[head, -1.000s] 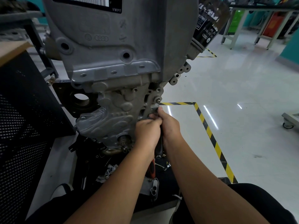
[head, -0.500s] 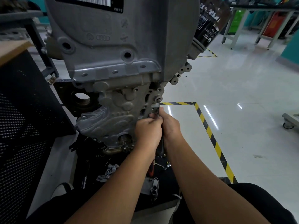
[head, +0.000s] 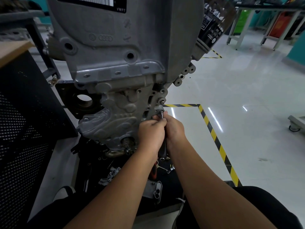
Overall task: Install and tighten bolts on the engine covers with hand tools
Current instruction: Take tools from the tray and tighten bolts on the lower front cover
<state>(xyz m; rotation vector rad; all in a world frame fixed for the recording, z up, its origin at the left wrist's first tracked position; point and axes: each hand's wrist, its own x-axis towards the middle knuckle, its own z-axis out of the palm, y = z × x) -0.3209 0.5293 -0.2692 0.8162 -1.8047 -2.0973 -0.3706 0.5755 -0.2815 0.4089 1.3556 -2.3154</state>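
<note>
Glossy white floor [head: 247, 100] marked with yellow-and-black hazard tape [head: 214, 134] forming a corner. Directly on it: white-framed benches [head: 244, 27] at far right, a castor-mounted base [head: 295, 124] at the right edge, and loose metal parts [head: 112, 176] beneath the engine.

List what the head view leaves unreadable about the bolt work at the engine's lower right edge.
- Bolt head: too small, covered by the tool tip.
- Tool type: the left hand and right hand hide its handle.
- Each hand's grip: fingers hidden behind the knuckles.
- Engine cover label: cut off by the top edge.
</note>
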